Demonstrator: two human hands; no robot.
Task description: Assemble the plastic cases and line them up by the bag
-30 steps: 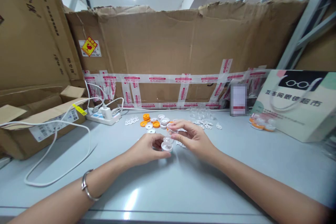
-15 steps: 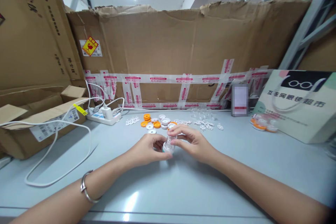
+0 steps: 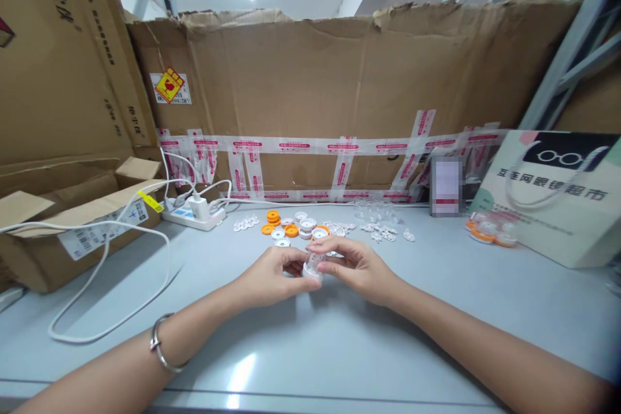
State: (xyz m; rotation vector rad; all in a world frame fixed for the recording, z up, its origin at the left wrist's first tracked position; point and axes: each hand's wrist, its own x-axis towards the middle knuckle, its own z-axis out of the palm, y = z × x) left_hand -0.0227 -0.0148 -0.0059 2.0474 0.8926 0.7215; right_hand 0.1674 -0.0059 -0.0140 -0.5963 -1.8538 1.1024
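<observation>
Between both hands, just above the table, is a small clear plastic dome on a white ring base (image 3: 313, 269). My left hand (image 3: 272, 277) is closed around the white base, thumb in front. From the right, my right hand (image 3: 359, 266) pinches the clear dome part, with its index finger over the top. Whitish bits show through the dome, too small to make out. Just beyond the hands lie white rings (image 3: 307, 225) and orange rings (image 3: 291, 230), several of each. Small white flat pieces (image 3: 383, 232) are spread to the right of the rings.
Clear domes (image 3: 373, 209) stand at the back by a large cardboard box (image 3: 291, 90). A power strip (image 3: 194, 217) with white cables and an open carton (image 3: 82, 226) are on the left. At the right are a phone (image 3: 447, 187), orange-based domes (image 3: 491, 233) and a paper bag (image 3: 548, 207).
The dome in my hands stands slightly more upright, and my right fingers have shifted a little on it. The whole view has moved slightly.
</observation>
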